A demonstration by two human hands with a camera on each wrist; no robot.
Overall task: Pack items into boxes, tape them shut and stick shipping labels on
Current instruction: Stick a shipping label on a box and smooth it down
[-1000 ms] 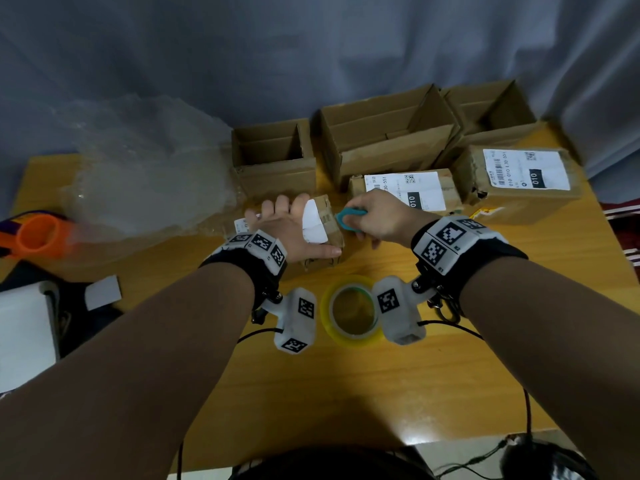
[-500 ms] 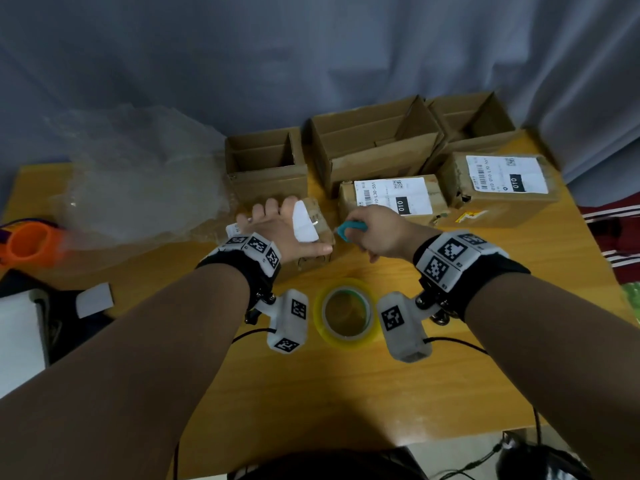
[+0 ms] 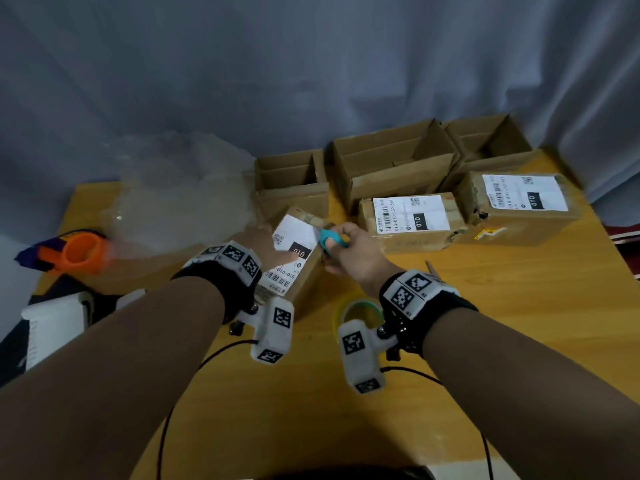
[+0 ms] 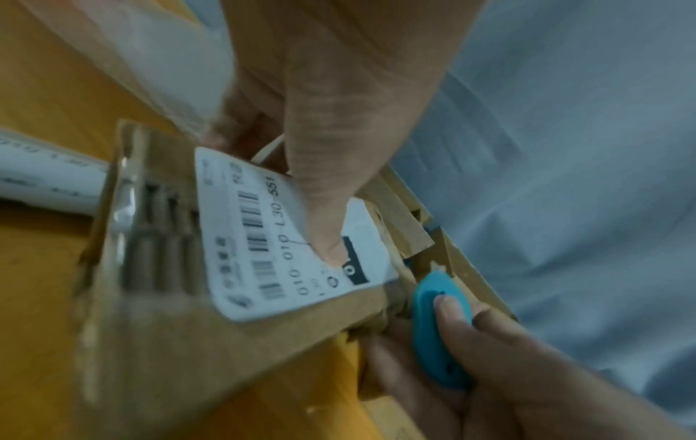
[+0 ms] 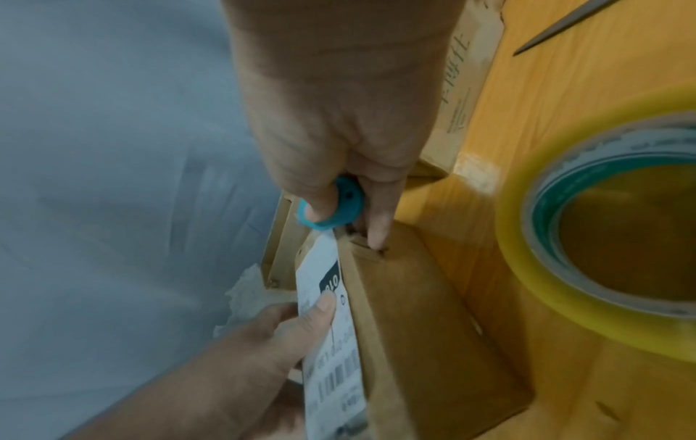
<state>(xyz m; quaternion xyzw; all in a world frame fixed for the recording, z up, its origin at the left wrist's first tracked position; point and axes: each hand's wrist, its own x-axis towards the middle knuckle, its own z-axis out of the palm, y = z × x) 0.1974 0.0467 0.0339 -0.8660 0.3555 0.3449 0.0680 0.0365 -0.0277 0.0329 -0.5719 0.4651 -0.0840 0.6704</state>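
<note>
Head view: on the wooden table (image 3: 519, 306), in front of three open cartons, sits the small box (image 3: 304, 278), tilted up. Its shipping label (image 3: 294, 247) is pinned flat by the left hand (image 3: 266, 244), thumb pressing and fingers round the far side. The right hand (image 3: 353, 251) grasps a blue cutter (image 3: 330, 240) at the box's top corner. Labelling seems done; trimming tape there likely comes next, needing a steady hold. The tape roll (image 3: 356, 311) lies near.
</note>
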